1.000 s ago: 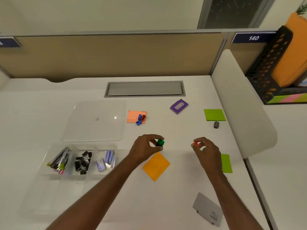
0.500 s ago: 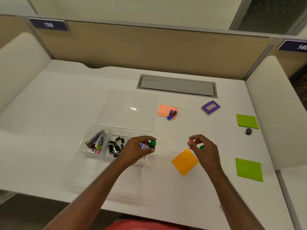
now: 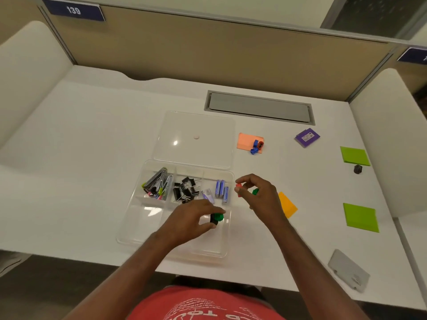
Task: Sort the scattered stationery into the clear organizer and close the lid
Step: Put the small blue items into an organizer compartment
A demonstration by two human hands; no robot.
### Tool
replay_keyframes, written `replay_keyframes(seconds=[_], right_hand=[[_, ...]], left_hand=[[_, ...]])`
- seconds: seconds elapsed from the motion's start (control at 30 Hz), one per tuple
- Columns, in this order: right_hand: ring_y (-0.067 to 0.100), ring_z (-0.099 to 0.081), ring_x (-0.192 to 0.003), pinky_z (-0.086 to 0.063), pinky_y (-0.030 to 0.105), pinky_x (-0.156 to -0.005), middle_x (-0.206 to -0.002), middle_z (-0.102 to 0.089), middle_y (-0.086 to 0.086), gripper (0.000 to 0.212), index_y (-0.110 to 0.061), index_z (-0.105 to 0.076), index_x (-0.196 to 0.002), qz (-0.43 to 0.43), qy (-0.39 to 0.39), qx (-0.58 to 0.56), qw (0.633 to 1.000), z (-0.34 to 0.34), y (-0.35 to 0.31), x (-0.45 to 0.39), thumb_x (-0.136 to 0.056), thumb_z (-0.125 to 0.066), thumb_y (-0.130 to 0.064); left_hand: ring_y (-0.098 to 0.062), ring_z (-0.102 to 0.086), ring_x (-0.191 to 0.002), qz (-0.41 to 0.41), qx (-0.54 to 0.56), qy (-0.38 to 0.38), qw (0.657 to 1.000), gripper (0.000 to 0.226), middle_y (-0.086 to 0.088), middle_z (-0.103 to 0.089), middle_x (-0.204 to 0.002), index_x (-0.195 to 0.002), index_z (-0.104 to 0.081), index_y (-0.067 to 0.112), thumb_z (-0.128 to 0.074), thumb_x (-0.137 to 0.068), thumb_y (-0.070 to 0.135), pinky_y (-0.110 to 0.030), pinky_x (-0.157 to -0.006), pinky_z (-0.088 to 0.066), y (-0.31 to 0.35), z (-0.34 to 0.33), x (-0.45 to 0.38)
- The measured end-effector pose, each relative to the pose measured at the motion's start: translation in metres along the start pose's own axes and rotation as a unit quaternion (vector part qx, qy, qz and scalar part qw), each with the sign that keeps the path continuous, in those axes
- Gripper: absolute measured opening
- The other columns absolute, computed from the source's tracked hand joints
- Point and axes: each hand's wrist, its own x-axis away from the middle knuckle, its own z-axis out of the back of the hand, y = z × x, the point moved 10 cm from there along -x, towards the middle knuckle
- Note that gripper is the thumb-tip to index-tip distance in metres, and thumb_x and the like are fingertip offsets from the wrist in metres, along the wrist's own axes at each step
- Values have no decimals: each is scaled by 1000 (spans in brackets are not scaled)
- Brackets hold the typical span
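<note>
The organizer lies on the desk, its long axis running from near edge to far. The lid lies flat just beyond it. Left hand fingers pinch a green and black sharpener over the near right compartment. Right hand fingers pinch a red piece and curl round a green piece, just right of the organizer.

"139" in white on blue plate atop partition; purple box's label, shirt print unreadable
</note>
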Motion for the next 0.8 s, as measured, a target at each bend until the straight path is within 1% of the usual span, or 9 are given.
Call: replay_keyframes(seconds=[0.1, 0.23, 0.27, 0.33, 0.4, 0.47, 0.6, 0.7, 0.8], right_hand=[[-3, -61, -86, -55, 26, -58, -84, -65, -25, 9, -34, -69, -96, 6, -4, 7, 1000, -18, -5, 8, -88, -72, -31], [0, -64, -82, -58, 32, -62, -84, -66, -26, 11, -36, -69, -94, -8, -22, 12, 1000, -41, 0, 18, -85, -73, -32], [1, -65, -81, -59, 33, -65, -84, -67, -24, 10, -36, -69, -93, -17, -28, 14, 999, -46, 1, 21, -85, -73, -32], [5, -68, -77, -59, 35, -66, -83, -69, -17, 10, -37, -69, -93, -32, -45, 15, 998, -55, 3, 26, -84, -72, -33], [9, -69, -69, -59, 34, -59, -80, -70, -12, 12, -40, -68, -94, -39, -70, 9, 997, -65, 2, 32, -83, -71, -36], [12, -70, -64, -60, 32, -55, -81, -71, -9, 13, -40, -67, -95, -47, -94, -9, 994, -74, -1, 36, -83, -71, -38], [10, -71, -68, -62, 34, -64, -85, -71, -11, 14, -36, -68, -99, -56, -112, 29, 992, -82, -6, 35, -85, -71, -36], [9, -70, -77, -61, 35, -74, -88, -71, -13, 17, -37, -68, -105, -57, -105, 66, 991, -80, -9, 32, -88, -68, -38], [3, -65, -82, -52, 23, -74, -94, -69, -16, 20, -37, -67, -110, -33, -83, 120, 989, -72, -16, 28, -90, -65, -42]], left_hand=[[2, -52, -108, -25, -21, -22, 999, 50, 21, -62, -123, -136, -51, 48, -68, -89, 43, -2, -78, -28, -2, -5, 4], [19, -45, -93, -27, 33, -10, 999, 55, 22, -62, -125, -139, -48, 46, -69, -88, 44, -3, -79, -33, -13, 2, 12], [18, -47, -89, -28, 43, 2, 999, 51, 23, -63, -121, -137, -50, 45, -67, -89, 44, -6, -78, -37, -15, 5, 14], [6, -54, -82, -21, 56, 43, 997, 42, 24, -64, -115, -132, -55, 43, -65, -91, 41, -18, -75, -49, -21, 16, 18], [-2, -58, -81, -15, 76, 95, 992, 36, 22, -65, -111, -128, -58, 40, -63, -93, 36, -27, -74, -53, -28, 28, 23], [-4, -60, -84, -11, 96, 128, 987, 30, 20, -66, -111, -123, -61, 36, -62, -93, 34, -31, -73, -54, -36, 35, 26], [-4, -60, -92, -10, 98, 137, 986, 28, 17, -66, -111, -120, -64, 33, -64, -93, 29, -33, -78, -54, -44, 40, 25], [-7, -58, -103, -36, 77, 164, 983, 29, 13, -67, -111, -120, -66, 29, -66, -91, 26, -33, -88, -50, -40, 48, 23], [-8, -54, -116, -59, 57, 180, 980, 35, 10, -65, -118, -125, -63, 28, -67, -90, 26, -33, -102, -43, -35, 51, 20]])
